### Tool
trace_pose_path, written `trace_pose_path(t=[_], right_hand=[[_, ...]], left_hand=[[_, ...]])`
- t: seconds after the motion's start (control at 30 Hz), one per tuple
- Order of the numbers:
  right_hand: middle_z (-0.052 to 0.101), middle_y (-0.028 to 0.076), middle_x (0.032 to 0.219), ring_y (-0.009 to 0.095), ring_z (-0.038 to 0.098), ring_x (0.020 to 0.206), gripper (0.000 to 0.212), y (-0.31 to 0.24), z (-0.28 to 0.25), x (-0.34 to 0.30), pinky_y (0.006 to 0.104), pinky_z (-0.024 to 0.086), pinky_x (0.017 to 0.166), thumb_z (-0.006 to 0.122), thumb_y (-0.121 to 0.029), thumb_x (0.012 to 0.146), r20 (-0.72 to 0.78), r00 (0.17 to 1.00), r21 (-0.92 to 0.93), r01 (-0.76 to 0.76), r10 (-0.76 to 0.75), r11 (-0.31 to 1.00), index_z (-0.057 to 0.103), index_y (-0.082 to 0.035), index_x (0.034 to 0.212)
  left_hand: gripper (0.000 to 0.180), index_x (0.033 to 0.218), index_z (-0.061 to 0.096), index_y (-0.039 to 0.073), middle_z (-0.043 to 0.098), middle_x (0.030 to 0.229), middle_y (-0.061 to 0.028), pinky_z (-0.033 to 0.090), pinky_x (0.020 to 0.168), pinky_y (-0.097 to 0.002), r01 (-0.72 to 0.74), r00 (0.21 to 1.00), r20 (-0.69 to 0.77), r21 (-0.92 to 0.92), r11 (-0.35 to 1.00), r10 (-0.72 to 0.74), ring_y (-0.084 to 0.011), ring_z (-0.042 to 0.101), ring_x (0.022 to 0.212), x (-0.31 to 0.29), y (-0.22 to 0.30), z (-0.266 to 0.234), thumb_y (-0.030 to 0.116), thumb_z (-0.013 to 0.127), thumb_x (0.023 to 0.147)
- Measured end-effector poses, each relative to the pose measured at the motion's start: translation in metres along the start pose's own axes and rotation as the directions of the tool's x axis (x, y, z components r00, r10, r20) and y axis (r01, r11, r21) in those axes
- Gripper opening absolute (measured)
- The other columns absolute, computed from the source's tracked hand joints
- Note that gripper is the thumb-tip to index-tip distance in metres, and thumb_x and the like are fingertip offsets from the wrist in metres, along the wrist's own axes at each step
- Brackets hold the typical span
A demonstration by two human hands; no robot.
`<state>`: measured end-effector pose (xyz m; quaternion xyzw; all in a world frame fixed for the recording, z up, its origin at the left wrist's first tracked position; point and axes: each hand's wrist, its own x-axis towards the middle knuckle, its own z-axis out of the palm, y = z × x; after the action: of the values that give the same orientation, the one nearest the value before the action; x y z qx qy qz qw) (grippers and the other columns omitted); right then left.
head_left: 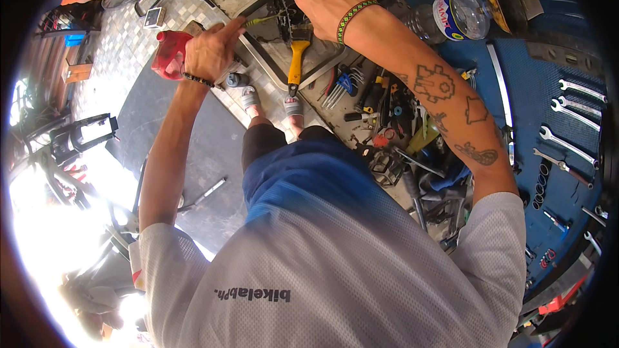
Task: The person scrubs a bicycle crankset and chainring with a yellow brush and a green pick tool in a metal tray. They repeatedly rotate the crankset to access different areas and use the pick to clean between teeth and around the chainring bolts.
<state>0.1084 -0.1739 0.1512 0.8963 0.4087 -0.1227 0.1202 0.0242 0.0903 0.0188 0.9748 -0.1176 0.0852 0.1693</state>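
Green slim tool [261,20], pinched in left hand [211,53], jutting right past fingertips [238,24], right hand [334,4] curled, hold unclear

- A workshop is shown, identified chiefly by its tools.
- Right: open-ended wrenches [570,148] are ranged in a loose row against a blue panel [536,106].
- Centre: assorted hand tools [380,100] are heaped together, beside which a set of hex keys [348,82] in a blue holder is seen.
- Top centre: a yellow-handled brush [297,61] is propped in a grimy, rimmed tray [263,58].
- Upper left: the floor [122,35] is tiled.
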Motion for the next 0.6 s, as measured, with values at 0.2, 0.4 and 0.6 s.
trace_pose_path(t=[0.2,0.4,0.6], right_hand=[[0.079,0.014,0.097,0.03,0.076,0.099,0.015,0.003,0.008,-0.004,0.048,0.045,0.113,0.077,-0.02,0.095,-0.063,0.998,-0.002,0.0,0.0,1.0,0.082,-0.007,0.099],[0.079,0.014,0.099,0.03,0.076,0.101,0.017,-0.001,0.01,-0.002,0.0465,0.044,0.113,0.078,-0.022,0.093,-0.057,0.998,-0.005,0.003,-0.003,1.0,0.082,-0.007,0.101],[0.081,0.012,0.111,0.028,0.077,0.106,0.035,0.002,0.007,-0.01,0.0428,0.05,0.107,0.079,-0.013,0.085,0.032,0.998,-0.054,-0.057,0.058,0.997,0.081,-0.007,0.12]], left_hand=[[0.038,0.123,0.082,0.011,0.078,0.085,-0.0106,0.058,0.072,-0.0436,0.327,0.85,0.526,-0.468,0.821,-0.039,-0.0353,0.076,0.079,0.015,-0.023,-0.005,0.042,0.064,0.111],[0.032,0.131,0.075,0.024,0.08,0.092,-0.0133,0.06,0.07,-0.0486,0.041,0.997,0.075,-0.066,0.997,-0.036,-0.0397,0.078,0.088,0.012,-0.026,0.006,0.045,0.065,0.11],[0.03,0.131,0.074,0.021,0.08,0.096,-0.0154,0.059,0.078,-0.0512,0.17,0.981,0.116,-0.146,0.975,-0.153,-0.0414,0.077,0.094,-0.017,0.006,0.0,0.041,0.064,0.111]])
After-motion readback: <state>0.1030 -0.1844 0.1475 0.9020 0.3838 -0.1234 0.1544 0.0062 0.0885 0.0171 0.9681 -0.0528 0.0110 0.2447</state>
